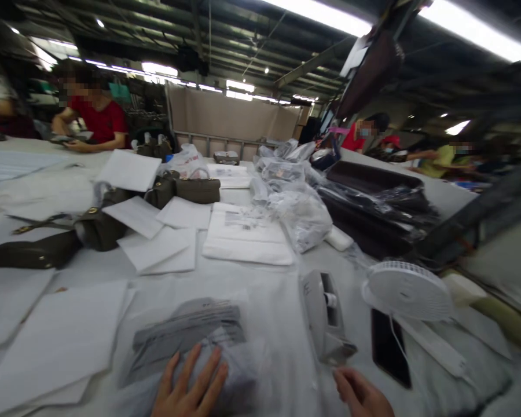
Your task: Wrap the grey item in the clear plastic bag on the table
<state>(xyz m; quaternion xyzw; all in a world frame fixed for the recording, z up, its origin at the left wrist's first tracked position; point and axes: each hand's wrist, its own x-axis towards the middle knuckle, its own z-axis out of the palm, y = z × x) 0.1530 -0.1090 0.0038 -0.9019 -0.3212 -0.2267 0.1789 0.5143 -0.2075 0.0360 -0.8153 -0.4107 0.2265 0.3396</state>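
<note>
Left hand [186,385] flat on bagged cloth [191,336]; tape dispenser [323,315] beside.

Your left hand [186,385] lies flat, fingers spread, on a grey folded item in a clear plastic bag [191,336]. Your right hand [360,394], at three o'clock from it, rests loosely curled just below a white tape dispenser [323,315]. A black phone [388,347] and a white round fan [408,289] lie at one o'clock of that hand.

Olive handbags [99,223] and white paper sheets [243,237] spread over the counter [269,278]; white fan [408,289] beside a black phone [388,347]; tape dispenser [323,315] nearby.
</note>
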